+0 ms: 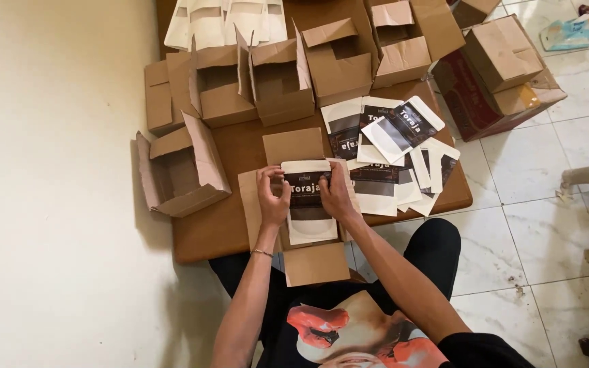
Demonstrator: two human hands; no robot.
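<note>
Both hands grip one flat white pouch [306,201] with a dark label: the left hand [272,199] pinches its left edge, the right hand [336,193] its right edge, holding it over an open, flattened cardboard box [311,262] on the low wooden table [209,235]. Just right of the hands lies a loose pile of similar pouches [393,160] (apparently not yet boxed). Beyond stand several folded-up open boxes [277,78], seemingly unfilled, so most of the work looks left.

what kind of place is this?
Likely a home floor used as a small packing spot: a low wooden table on white tiles, open cardboard boxes in a row, and a pile of flat pouches.
</note>
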